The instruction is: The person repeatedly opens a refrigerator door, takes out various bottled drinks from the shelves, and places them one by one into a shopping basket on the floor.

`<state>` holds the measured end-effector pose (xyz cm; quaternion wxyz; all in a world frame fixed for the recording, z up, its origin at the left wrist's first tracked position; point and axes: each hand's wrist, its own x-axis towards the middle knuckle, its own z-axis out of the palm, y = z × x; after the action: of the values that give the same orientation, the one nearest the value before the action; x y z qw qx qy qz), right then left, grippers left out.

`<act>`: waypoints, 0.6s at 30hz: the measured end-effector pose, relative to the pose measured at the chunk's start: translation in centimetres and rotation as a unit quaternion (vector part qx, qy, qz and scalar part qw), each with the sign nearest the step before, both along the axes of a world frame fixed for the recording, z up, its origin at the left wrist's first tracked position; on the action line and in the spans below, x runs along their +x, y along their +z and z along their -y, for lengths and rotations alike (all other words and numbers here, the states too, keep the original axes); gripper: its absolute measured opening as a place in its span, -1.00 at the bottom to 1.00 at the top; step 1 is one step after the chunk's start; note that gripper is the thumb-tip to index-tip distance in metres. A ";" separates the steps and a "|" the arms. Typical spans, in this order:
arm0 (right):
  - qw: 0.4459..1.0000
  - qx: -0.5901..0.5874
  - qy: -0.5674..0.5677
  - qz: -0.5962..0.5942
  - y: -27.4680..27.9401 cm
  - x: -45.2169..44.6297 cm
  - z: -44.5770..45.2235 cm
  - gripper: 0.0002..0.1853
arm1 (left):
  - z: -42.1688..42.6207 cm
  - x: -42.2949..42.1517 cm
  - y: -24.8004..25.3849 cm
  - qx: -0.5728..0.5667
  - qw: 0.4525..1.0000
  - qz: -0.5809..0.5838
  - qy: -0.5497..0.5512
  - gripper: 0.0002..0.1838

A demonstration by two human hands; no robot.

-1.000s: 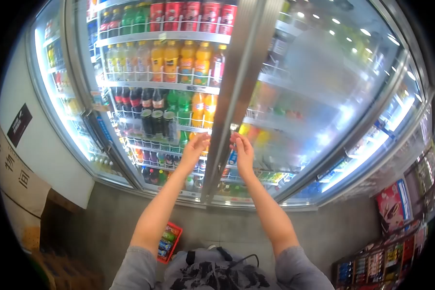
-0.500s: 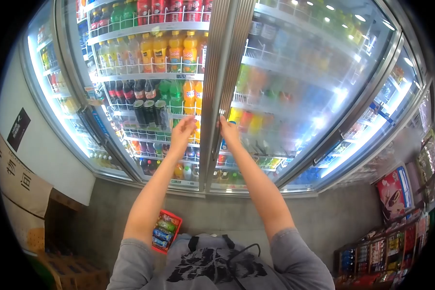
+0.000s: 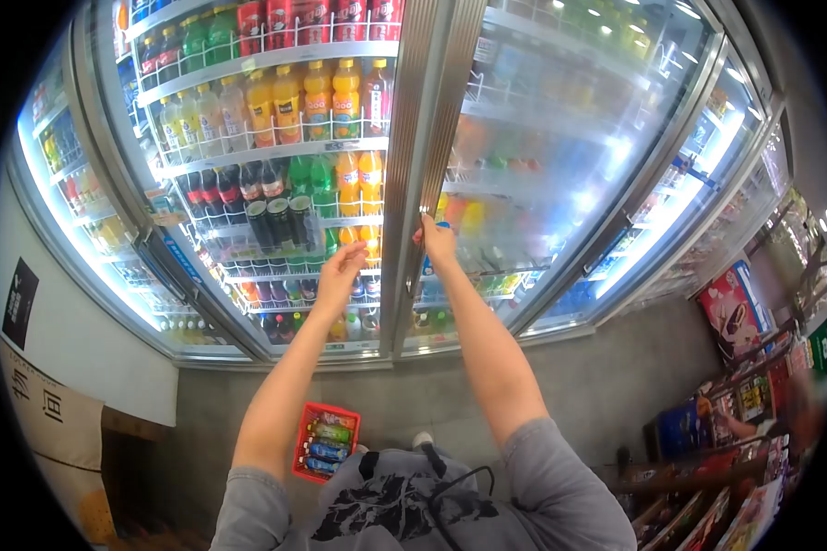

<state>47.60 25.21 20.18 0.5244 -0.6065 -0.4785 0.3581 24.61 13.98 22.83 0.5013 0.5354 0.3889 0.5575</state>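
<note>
My right hand [image 3: 439, 244] has its fingers curled round the edge of the fogged right cooler door [image 3: 533, 184], at the door handle [image 3: 410, 285] by the metal frame. My left hand [image 3: 340, 275] is raised to the left of that frame, its fingers loosely bent and apart with nothing in them. Behind it are shelves of drinks: orange soda bottles [image 3: 348, 184], green bottles [image 3: 322, 184] and dark cans [image 3: 278, 220]. Higher up stand yellow juice bottles [image 3: 287, 101] and red cola bottles [image 3: 312, 20].
A red basket [image 3: 300, 450] holding several packaged items sits on the floor near my feet. More lit cooler doors [image 3: 662, 197] run off to the right. At the lower right are snack racks [image 3: 708, 514] and a person's hand [image 3: 737, 422]. A white wall panel [image 3: 110, 340] stands left.
My left hand has drawn a little down and back from the shelves. My right hand stays at the door edge. The view has shifted, showing more of the basket and a person at right.
</note>
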 end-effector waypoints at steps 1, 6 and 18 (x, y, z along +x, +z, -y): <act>1.000 -0.006 0.003 0.020 0.4 0.1 1.4 -0.43 | -0.4 -0.4 -0.1 0.005 1.000 -0.005 -0.004 -0.62; 0.999 -0.007 -0.010 0.048 1.7 1.6 9.8 -0.45 | -1.4 1.5 0.1 -0.003 0.998 0.023 -0.061 -0.61; 0.931 -0.117 -0.097 0.331 13.4 2.5 31.1 -0.46 | 2.5 12.7 0.1 -0.001 0.960 0.054 -0.274 -0.68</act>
<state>50.06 -5.87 33.56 0.2939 -0.7910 -0.5186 0.1379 37.29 11.49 22.88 0.6552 0.5904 0.2004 0.4266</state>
